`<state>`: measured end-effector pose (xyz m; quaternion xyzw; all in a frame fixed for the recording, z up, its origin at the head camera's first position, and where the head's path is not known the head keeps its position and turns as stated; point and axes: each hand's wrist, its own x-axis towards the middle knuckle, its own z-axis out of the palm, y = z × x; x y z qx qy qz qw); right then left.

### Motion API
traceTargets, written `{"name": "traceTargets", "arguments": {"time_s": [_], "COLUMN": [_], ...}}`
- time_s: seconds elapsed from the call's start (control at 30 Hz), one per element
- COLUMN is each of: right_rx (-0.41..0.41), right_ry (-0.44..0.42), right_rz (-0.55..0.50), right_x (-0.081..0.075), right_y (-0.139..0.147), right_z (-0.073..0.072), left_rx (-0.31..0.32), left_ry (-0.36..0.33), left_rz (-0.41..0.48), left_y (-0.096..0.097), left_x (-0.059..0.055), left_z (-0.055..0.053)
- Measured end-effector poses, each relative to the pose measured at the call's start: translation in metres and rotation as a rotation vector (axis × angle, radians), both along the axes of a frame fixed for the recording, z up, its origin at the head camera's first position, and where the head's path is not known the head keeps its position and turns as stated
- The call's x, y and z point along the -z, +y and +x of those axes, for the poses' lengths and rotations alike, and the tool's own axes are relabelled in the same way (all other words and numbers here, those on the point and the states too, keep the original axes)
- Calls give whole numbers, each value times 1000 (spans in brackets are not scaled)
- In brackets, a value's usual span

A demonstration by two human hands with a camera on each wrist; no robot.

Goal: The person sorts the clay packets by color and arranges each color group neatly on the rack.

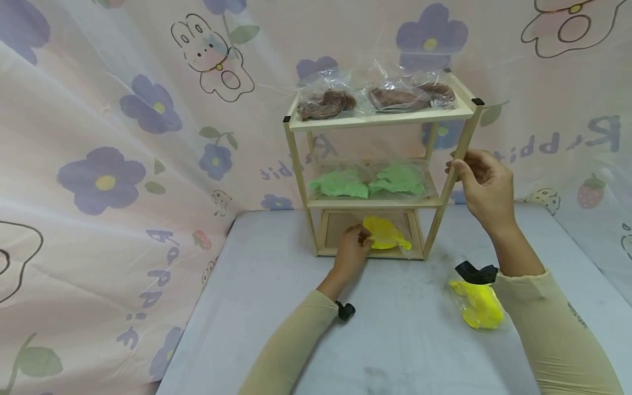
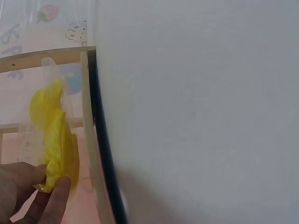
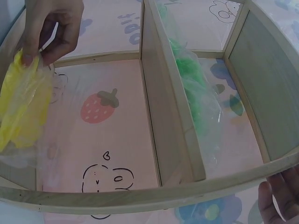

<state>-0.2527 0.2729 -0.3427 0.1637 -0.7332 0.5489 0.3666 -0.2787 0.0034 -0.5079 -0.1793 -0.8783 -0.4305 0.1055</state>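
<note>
On the bottom shelf of a small three-tier wooden rack (image 1: 372, 204), my left hand (image 1: 353, 247) pinches the near-left end of a clear bag holding a soft yellow lump (image 1: 385, 233). The left wrist view shows thumb and fingers gripping the yellow bag (image 2: 58, 140) at its lower end. My right hand (image 1: 486, 186) holds the rack's right front post (image 1: 454, 159) between thumb and fingers, at about middle-shelf height. In the right wrist view only some of the right hand's fingers (image 3: 280, 196) show, by the wooden post (image 3: 224, 179).
Bagged brown pieces (image 1: 328, 104) lie on the top shelf. Bagged green lumps (image 1: 340, 184) rest on the middle shelf. Another yellow bag (image 1: 478, 304) lies on the white table (image 1: 395, 334), beside the right forearm. A printed curtain (image 1: 163, 142) hangs behind the rack.
</note>
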Motion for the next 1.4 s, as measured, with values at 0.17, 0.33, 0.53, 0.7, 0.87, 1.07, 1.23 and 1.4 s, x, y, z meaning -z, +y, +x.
{"name": "traceTargets", "arguments": {"time_s": [0.17, 0.33, 0.53, 0.7, 0.87, 1.07, 1.23, 1.4], "right_rx": [3, 8, 7, 7, 14, 14, 18, 17], "right_ry": [3, -2, -10, -5, -5, -5, -5, -5], "right_rz": [2, 6, 6, 1, 5, 8, 9, 12], "right_x": [-1, 0, -1, -1, -1, -1, 0, -1], "right_y": [0, -1, -1, -1, -1, -1, -1, -1], "right_z": [0, 1, -1, -1, 1, 1, 2, 2], "left_rx": [6, 7, -22, -36, -28, -18, 7, 24], "left_ry": [-6, -16, -13, -29, -58, -80, -92, -127], "left_rz": [2, -4, -5, -5, -8, -2, 2, 34], "left_y": [4, 9, 14, 15, 16, 14, 8, 0], "left_x": [4, 8, 9, 9, 9, 9, 8, 4], "left_z": [-4, -6, -9, -9, -8, -6, -3, 4]}}
